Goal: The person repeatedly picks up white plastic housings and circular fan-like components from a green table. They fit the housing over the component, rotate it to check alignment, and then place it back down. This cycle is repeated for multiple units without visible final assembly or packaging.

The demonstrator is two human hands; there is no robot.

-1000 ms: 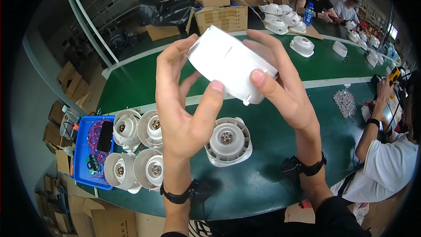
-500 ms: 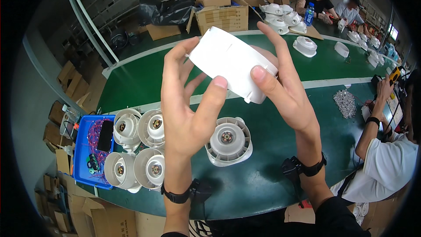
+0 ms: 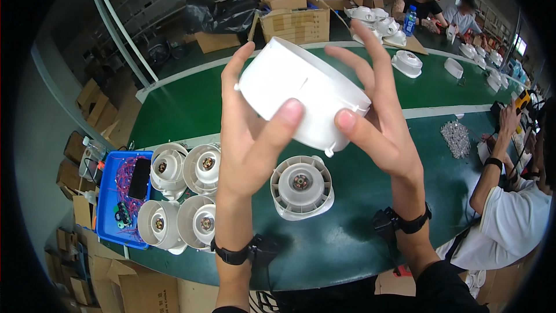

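A white plastic ring housing (image 3: pixel 301 90), round with small tabs on its lower rim, is held up tilted between both hands above the bench. My left hand (image 3: pixel 246 139) grips its left side, thumb on the outer wall and fingers behind. On its right side my right hand (image 3: pixel 382 122) presses with the thumb, some fingers raised along the far rim. Below the hands a white fan-like unit (image 3: pixel 302 187) with ribs and a round hub sits on the green bench. Left of my left wrist stand several similar white units (image 3: pixel 168 169), partly hidden by my forearm.
A blue tray (image 3: pixel 109 197) with red wires, a black phone and a small green part lies at the left. A pile of small metal parts (image 3: pixel 456 137) rests at the right, near a co-worker's arm (image 3: pixel 492 168). Far off are a cardboard box (image 3: pixel 295 25) and more housings (image 3: pixel 407 64).
The ring housing has come slightly lower and turned, so more of its upper opening shows. Both hands still hold it, with the right fingers shifted at the rim.
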